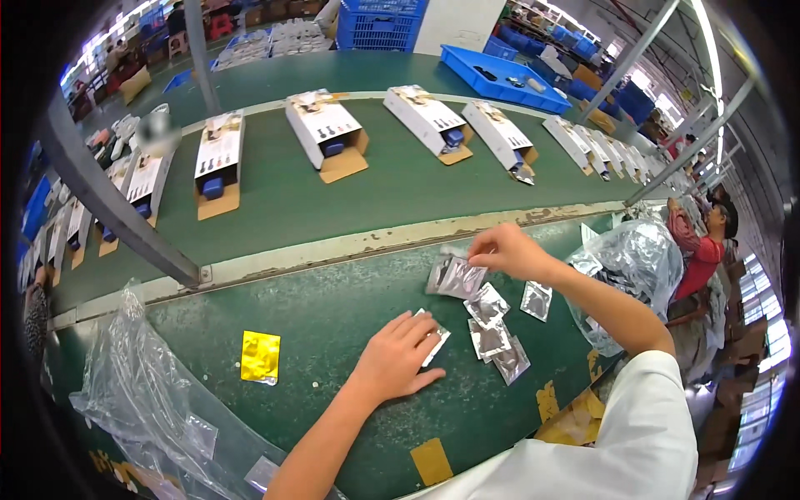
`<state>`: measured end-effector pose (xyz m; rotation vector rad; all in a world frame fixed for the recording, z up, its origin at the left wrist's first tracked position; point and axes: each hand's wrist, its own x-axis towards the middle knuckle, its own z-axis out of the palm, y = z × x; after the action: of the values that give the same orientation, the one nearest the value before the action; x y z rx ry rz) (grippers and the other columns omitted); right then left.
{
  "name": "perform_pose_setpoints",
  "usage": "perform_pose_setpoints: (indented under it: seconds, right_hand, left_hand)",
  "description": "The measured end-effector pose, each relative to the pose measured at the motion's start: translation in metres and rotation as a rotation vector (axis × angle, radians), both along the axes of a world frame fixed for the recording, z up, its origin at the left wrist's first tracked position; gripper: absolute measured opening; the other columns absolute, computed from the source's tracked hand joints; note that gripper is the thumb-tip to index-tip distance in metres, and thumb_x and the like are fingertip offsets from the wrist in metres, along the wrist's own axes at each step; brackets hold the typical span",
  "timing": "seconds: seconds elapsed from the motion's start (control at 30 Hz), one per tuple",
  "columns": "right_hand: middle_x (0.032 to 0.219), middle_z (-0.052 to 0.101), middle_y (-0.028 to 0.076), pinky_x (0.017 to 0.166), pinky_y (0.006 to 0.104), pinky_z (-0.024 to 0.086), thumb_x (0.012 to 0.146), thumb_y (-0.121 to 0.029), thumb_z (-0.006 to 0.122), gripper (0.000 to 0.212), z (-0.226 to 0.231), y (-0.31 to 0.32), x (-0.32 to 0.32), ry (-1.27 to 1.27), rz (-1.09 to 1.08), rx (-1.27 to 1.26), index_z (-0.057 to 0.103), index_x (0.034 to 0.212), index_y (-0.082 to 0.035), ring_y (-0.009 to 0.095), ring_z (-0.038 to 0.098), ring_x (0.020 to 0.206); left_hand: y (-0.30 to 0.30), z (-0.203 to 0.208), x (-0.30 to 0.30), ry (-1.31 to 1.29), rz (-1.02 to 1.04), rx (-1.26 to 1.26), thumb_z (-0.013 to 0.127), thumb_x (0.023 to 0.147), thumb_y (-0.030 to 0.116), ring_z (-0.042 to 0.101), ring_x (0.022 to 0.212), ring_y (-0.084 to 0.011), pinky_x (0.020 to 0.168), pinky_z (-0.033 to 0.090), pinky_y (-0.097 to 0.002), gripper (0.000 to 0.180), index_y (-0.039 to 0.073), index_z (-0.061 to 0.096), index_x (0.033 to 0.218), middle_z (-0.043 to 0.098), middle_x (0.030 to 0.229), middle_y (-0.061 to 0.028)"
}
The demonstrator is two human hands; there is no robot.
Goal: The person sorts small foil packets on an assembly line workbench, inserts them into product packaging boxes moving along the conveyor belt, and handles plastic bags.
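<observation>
Head view: The left hand (396, 360) lay palm down on the green worktable (333, 429), fingers extended and thumb spread, covering part of a silver packet (436, 339); it was not clenched, and the grip, if any, underneath could not be seen. The right hand (512, 252) was bent at the fingers, thumb and forefinger closed at the upper edge of some overlapping sachets (457, 278), greyish silver and shiny; exact count not clear.

Just below and beside these, a loose cluster of silver sachets (490, 338) lay on the worktable, partly overlapping. A single silver sachet (536, 301) sat apart, to the right of the cluster. A yellow sachet (260, 357) lay alone, well to the left of the left hand.

At the lower left, a crumpled clear plastic bag (154, 387) was spread along the table edge. At the right, behind the right forearm, stood a bulging clear bag (650, 258) with silvery contents.

Beyond a worn pale rail (333, 254), a green belt (275, 200) carried a row of printed boxes (325, 125), near ends open, brown flaps out, blue items visible in several. A blue tray (473, 77) rested on the far side. A person in red (693, 250) was at the right edge.
</observation>
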<state>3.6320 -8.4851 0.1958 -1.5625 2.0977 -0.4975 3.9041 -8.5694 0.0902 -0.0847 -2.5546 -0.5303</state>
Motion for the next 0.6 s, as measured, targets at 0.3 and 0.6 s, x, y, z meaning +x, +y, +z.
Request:
perform_pose_setpoints:
  seconds: [0.3, 0.6]
  right_hand:
    - [0.082, 0.073, 0.010, 0.066, 0.0309, 0.054, 0.090, -0.005, 0.071, 0.009, -0.009, -0.086, -0.010, -0.001, -0.023, -0.507, 0.068, 0.095, 0.002, 0.017, 0.069, 0.071]
    - [0.076, 0.061, 0.009, 0.064, 0.0403, 0.050, 0.081, -0.008, 0.064, 0.004, -0.067, -0.225, -0.072, 1.004, 0.131, -0.745, 0.061, 0.080, -0.006, 0.028, 0.066, 0.071]
  left_hand:
    - [-0.010, -0.003, -0.002, 0.114, 0.092, 0.090, 0.080, 0.080, 0.016, 0.071, 0.099, -0.0236, 0.084, 0.060, -0.0334, 0.028, 0.006, 0.067, 0.102, 0.067, 0.116, -0.0065]
    - [-0.022, 0.004, 0.004, 0.299, 0.404, 0.136, 0.079, 0.082, 0.012, 0.073, 0.084, -0.0189, 0.064, 0.056, -0.0307, 0.015, 0.008, 0.065, 0.088, 0.072, 0.102, -0.0023]
